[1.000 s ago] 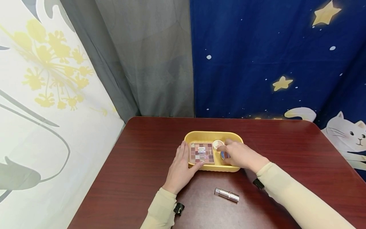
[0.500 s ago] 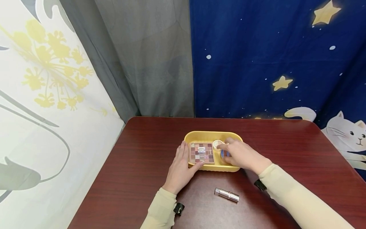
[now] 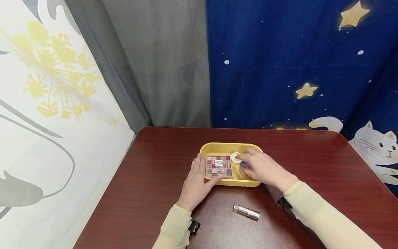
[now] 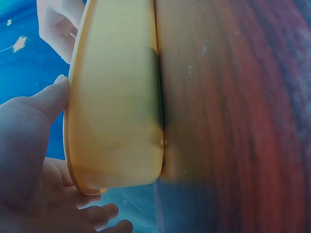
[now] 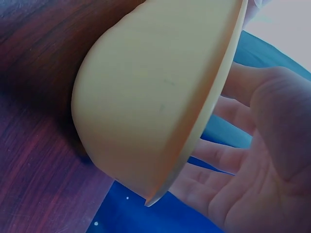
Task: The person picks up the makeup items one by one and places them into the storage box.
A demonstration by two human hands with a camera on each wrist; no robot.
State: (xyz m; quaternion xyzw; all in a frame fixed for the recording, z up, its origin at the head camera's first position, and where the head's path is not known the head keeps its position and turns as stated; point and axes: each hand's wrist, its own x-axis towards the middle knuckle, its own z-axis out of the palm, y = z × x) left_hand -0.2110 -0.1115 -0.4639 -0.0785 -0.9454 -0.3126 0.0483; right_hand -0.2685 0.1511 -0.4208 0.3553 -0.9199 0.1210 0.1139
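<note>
A yellow tray [image 3: 217, 148] stands on the table, with a square eyeshadow palette [image 3: 214, 170] in its left half. My left hand [image 3: 195, 186] rests at the tray's front left corner, fingers along the left side and thumb on the front rim. Inside the right half, my right hand [image 3: 262, 168] reaches over a round blue-topped container [image 3: 242, 165], fingers spread and loosely bent. Its thumb touches the blue top, which it partly hides. The index fingertip is right at a small round white pot [image 3: 234, 158]. Both wrist views show the tray's outer wall [image 4: 116, 107].
A silver lipstick tube [image 3: 247, 212] lies on the dark red table [image 3: 161, 193] in front of the tray, between the forearms. A grey curtain [image 3: 168, 69] and a blue starry curtain [image 3: 264, 79] hang behind the table's back edge. A white patterned wall covering [image 3: 62, 145] slopes down at left.
My right hand has shifted slightly right and its fingers have spread, showing more of the blue top. My left hand, the palette and the lipstick tube have not visibly moved.
</note>
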